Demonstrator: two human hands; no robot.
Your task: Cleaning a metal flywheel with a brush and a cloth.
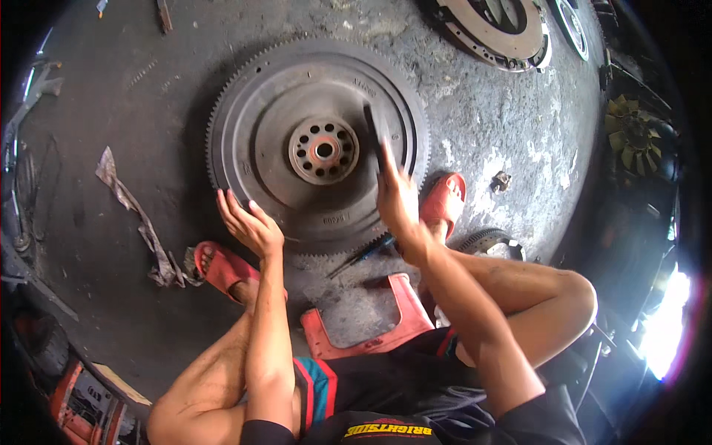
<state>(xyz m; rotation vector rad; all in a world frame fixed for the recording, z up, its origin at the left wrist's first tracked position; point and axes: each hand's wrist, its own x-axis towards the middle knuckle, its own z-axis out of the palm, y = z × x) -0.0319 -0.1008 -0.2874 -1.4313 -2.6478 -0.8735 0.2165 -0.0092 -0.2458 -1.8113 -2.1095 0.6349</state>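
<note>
A large grey flywheel (278,96) with a toothed ring gear lies flat on the floor before me. Its hub has a ring of bolt holes round a central bore. At the near left rim, my left hand (252,226) rests with its fingers stretched out against the teeth. Over the right side of the flywheel, my right hand (400,204) grips a long dark tool (373,133). The tool points away from me and is smeared, so its kind is unclear. Just below the near rim lies a thin blue-handled tool (363,254), like a screwdriver.
A red plastic stool (326,341) is between my legs. To the left lies a crumpled rag (141,215). A clutch pressure plate (486,30) sits at the far right, and a smaller toothed part (489,241) lies by my right knee. A fan (634,133) stands at the right edge.
</note>
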